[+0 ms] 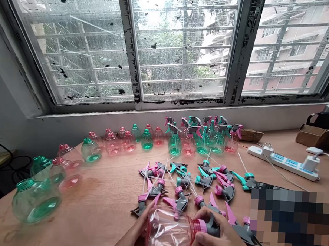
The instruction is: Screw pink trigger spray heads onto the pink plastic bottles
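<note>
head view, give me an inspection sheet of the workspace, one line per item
Surface: wooden table, some marks at near left.
Things: pink bottle in hand, spray head at its neck; loose spray heads beyond; headless bottles at left and back; fitted bottles at back.
Clutter: cardboard box, far right.
Hands: left hand on the bottle's body; right hand grips the spray head.
Cables: white cable at power strip; dark cables left, off the table.
Surroundings: barred window, frame paint flaking; lower right pixelated.

You hold one pink bottle [169,231]; before you, five open green bottles [37,204], about nine open pink bottles [114,145], at least twelve loose spray heads [228,193], one power strip [284,162].
</note>
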Demonstrator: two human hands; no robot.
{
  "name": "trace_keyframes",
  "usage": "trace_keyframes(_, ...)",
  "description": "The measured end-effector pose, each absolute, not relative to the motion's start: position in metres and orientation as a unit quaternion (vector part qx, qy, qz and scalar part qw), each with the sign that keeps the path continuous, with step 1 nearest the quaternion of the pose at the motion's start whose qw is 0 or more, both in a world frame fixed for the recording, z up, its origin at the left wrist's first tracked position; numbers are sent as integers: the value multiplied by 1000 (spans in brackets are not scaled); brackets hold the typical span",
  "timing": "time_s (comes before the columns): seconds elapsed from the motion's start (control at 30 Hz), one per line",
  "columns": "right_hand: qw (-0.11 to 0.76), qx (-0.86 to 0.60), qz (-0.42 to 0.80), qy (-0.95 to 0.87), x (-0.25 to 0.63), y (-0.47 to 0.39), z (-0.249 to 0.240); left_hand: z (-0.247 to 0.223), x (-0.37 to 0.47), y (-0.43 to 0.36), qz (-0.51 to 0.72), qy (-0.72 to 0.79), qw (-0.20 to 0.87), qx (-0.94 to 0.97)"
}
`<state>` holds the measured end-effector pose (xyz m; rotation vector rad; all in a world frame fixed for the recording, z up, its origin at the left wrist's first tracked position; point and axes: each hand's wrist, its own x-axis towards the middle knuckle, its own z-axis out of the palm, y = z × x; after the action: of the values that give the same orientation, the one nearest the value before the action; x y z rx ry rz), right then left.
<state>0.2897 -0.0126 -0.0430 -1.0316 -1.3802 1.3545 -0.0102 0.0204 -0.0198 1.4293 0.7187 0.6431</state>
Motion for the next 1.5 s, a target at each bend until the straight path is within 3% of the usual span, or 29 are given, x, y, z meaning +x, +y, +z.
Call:
trace_keyframes(0.5,458,-397,578,-547,289,-12,-48,-24,2,21,265,335,671,607)
trace_keyframes(0.97,480,-409,530,-567,293,-10,-54,-19,-11,6,301,228,641,668)
trace_keyframes(1.5,472,-410,529,-574,291,-13,-43,-22,-12,11,257,267,657,656)
